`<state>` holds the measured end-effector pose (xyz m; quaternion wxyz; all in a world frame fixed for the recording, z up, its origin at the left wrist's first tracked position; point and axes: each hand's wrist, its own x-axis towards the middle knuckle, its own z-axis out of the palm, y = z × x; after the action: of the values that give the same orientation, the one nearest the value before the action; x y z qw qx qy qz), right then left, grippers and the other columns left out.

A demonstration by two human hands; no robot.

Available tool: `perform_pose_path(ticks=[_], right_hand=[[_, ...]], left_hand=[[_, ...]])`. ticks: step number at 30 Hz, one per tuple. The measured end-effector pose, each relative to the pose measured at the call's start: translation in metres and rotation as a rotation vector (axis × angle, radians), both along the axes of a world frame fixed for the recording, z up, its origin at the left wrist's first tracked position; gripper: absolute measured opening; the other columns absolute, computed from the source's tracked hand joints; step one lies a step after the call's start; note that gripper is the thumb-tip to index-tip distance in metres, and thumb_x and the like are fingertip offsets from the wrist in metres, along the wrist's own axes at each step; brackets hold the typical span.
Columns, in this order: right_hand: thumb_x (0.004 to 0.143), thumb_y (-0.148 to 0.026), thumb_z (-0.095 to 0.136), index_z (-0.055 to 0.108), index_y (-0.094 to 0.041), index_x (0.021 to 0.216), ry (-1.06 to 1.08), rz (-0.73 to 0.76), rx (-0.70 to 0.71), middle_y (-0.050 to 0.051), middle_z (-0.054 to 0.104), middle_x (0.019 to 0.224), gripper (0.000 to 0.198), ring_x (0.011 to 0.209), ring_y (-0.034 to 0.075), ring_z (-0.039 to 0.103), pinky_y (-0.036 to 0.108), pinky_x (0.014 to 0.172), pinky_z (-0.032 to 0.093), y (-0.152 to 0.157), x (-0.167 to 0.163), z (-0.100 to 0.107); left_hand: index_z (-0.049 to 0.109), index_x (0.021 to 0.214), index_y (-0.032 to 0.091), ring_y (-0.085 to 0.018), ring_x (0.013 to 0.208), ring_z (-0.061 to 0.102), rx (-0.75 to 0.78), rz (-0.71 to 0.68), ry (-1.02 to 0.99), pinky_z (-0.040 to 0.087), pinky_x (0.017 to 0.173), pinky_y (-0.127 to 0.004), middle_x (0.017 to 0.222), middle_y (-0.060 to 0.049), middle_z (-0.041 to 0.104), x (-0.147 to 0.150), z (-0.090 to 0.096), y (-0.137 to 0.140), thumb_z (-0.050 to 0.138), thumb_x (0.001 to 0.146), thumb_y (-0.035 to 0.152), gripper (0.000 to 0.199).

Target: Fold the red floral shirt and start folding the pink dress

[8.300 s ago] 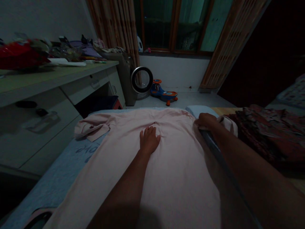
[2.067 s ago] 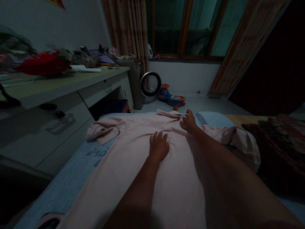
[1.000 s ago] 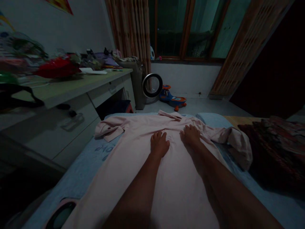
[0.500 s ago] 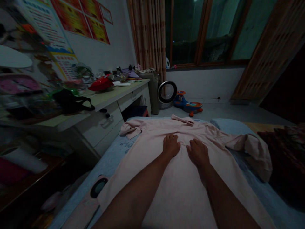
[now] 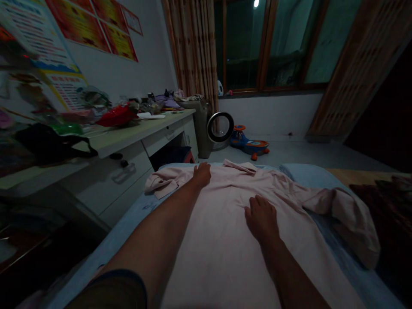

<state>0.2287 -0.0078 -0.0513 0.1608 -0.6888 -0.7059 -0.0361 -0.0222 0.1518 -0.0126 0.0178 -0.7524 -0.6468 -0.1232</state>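
A pale pink long shirt [image 5: 219,240] lies spread out on the bed, its collar at the far end and its sleeves out to both sides. My left hand [image 5: 202,174] rests on the cloth by the left shoulder, thumb apart from the fingers. Nearer to me, my right hand [image 5: 262,216] lies palm down on the middle of the shirt, fingers loosely spread. Neither hand visibly grasps the fabric. The right sleeve [image 5: 352,214] is crumpled and hangs toward the bed's right side, while small creases run across the chest.
The light blue bed sheet [image 5: 128,240] shows around the shirt. A cluttered desk [image 5: 135,135] stands along the left wall. Beyond the bed are a front-loading washer with its round door [image 5: 220,127] ajar and a blue-orange ride-on toy [image 5: 249,143]. Dark patterned fabric [image 5: 386,206] lies at right.
My left hand has slid left and away from me, from the chest to the left shoulder. My right hand stays near the middle. The view has shifted slightly right.
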Motion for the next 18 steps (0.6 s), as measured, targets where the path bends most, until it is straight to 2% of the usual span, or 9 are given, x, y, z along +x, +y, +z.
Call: perform_pose_path(ticks=[3,5,8,11,14,18], right_hand=[[0.095,-0.031,0.048,0.060,-0.017,0.123,-0.006,-0.006,-0.001,0.015,0.053,0.141,0.034,0.131,0.028,0.044,0.043,0.108,0.028,0.001,-0.001,-0.001],[0.095,-0.031,0.048,0.059,-0.017,0.124,-0.007,-0.016,-0.003,0.015,0.053,0.141,0.035,0.132,0.029,0.044,0.044,0.108,0.028,0.001,-0.001,-0.002],[0.095,-0.031,0.047,0.058,-0.017,0.126,0.002,-0.025,-0.013,0.015,0.052,0.142,0.036,0.133,0.029,0.043,0.045,0.109,0.027,0.001,-0.001,-0.001],[0.095,-0.031,0.047,0.058,-0.017,0.127,0.011,-0.020,-0.024,0.015,0.052,0.142,0.037,0.133,0.029,0.043,0.045,0.109,0.027,0.000,-0.001,0.001],[0.095,-0.032,0.046,0.059,-0.017,0.126,0.015,-0.015,-0.030,0.015,0.051,0.143,0.036,0.133,0.029,0.042,0.045,0.108,0.027,-0.001,-0.001,0.001],[0.094,-0.032,0.047,0.059,-0.018,0.124,0.012,-0.019,-0.025,0.014,0.052,0.143,0.035,0.133,0.029,0.042,0.044,0.109,0.027,-0.001,-0.001,0.000]], left_hand=[[0.044,0.145,0.024,-0.028,0.150,0.022,-0.007,0.041,0.017,0.009,0.120,-0.056,0.157,-0.010,0.040,-0.009,-0.011,0.008,0.046,0.089,0.020,0.056],[0.048,0.141,0.024,-0.029,0.146,0.031,-0.025,0.055,0.034,0.008,0.120,-0.058,0.149,-0.011,0.050,-0.012,-0.012,0.014,0.049,0.088,0.022,0.053],[0.064,0.118,0.021,-0.028,0.121,0.056,-0.076,0.047,0.068,0.025,0.115,-0.051,0.120,-0.011,0.069,-0.014,-0.004,0.027,0.057,0.081,0.019,0.038],[0.071,0.097,0.020,-0.025,0.101,0.065,-0.109,-0.023,0.097,0.043,0.099,-0.038,0.102,-0.010,0.072,-0.014,0.006,0.033,0.058,0.079,0.018,0.023],[0.072,0.098,0.020,-0.025,0.106,0.063,-0.091,-0.105,0.120,0.045,0.096,-0.035,0.112,-0.011,0.069,-0.014,0.012,0.029,0.055,0.084,0.023,0.022],[0.066,0.119,0.022,-0.024,0.131,0.049,-0.031,-0.126,0.125,0.033,0.113,-0.037,0.138,-0.010,0.058,-0.015,0.010,0.021,0.049,0.089,0.022,0.035]])
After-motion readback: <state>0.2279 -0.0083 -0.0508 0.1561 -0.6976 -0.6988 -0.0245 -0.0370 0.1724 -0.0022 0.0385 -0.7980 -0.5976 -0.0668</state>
